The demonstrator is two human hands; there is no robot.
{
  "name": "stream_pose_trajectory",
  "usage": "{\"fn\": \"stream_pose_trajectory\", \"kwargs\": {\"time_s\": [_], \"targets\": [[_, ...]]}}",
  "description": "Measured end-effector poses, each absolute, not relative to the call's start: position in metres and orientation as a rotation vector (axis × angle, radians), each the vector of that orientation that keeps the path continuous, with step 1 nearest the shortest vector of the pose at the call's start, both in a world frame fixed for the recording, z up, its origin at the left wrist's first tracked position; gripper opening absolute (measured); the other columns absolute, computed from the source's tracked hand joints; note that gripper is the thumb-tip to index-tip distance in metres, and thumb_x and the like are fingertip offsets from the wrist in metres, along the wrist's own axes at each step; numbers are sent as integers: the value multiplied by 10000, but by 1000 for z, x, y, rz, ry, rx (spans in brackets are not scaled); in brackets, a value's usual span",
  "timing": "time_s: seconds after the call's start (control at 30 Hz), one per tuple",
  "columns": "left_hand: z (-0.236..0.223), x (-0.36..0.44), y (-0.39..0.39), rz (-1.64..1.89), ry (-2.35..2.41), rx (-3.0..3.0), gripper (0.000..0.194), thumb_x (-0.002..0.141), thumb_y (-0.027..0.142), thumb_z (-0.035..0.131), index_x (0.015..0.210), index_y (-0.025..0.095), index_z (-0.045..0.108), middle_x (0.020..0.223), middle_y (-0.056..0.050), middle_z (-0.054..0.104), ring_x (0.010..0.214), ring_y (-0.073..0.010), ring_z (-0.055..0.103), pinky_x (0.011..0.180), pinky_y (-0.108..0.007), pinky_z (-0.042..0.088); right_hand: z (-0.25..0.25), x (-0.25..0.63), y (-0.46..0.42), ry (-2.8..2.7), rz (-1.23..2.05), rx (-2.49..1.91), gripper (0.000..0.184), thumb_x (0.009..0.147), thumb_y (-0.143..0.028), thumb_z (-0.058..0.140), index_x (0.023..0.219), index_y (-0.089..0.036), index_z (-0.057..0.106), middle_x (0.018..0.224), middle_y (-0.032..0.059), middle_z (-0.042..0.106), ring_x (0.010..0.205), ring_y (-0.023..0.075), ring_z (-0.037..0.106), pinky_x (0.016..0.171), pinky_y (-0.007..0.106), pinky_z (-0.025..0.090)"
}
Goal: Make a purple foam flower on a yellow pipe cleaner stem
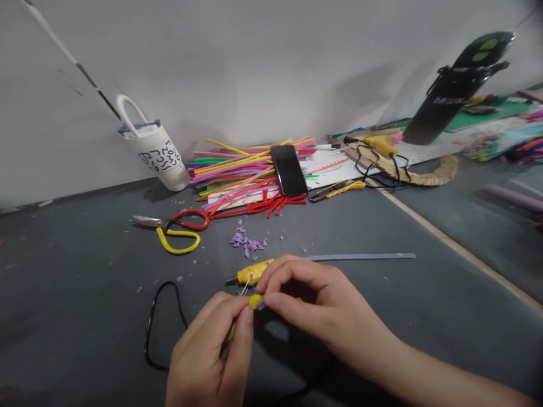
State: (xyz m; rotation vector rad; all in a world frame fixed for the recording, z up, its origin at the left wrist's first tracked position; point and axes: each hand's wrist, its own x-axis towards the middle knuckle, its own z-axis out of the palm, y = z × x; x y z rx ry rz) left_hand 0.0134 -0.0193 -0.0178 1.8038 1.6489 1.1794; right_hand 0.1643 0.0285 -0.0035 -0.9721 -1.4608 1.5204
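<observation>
My left hand (212,345) is closed, thumb and forefinger pinching a small fuzzy yellow piece (254,301) with a yellow-green stem running down between the fingers. A tiny purple piece (261,304) touches its right side, pinched by the thumb and fingertips of my right hand (322,302). Just behind my hands lies a yellow hot glue gun (253,273), metal tip to the left. A long translucent glue stick (360,257) stretches out to the right behind my right hand. Farther back, a small heap of purple bits (247,243) rests on the dark table.
Red-and-yellow-handled scissors (167,224) lie left. Colourful pipe cleaners (237,175), a phone (289,169) and a yellow cutter (337,190) are behind. A white tumbler (159,155) and black bottle (453,96) stand at the back. A black cord (149,333) loops at left.
</observation>
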Motion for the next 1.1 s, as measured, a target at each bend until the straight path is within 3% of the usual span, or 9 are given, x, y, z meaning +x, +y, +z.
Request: {"fn": "stream_pose_trajectory", "kwargs": {"time_s": [0.43,0.87,1.1], "targets": [[-18,13,-20,1170,1655,1841,201,820,170,523,810,238,712,671,19,649,609,-140,622,578,-219,468,-5,163,28,-1520,1407,-1006,146,766,-119,579,640,-189,561,749,3,629,748,139,596,692,249,450],[-20,14,-20,1164,1673,1897,176,826,179,534,794,236,698,654,47,626,570,-100,591,558,-187,437,-8,161,25,-1547,1333,-995,170,751,-66,575,630,-183,553,735,12,640,733,132,600,675,235,457],[-15,16,-20,1215,1671,1656,179,785,216,567,664,243,695,587,46,604,539,-110,570,528,-191,427,-5,165,25,-1520,1383,-1002,76,768,-150,585,699,-174,608,737,24,641,722,148,598,652,249,465]]}}
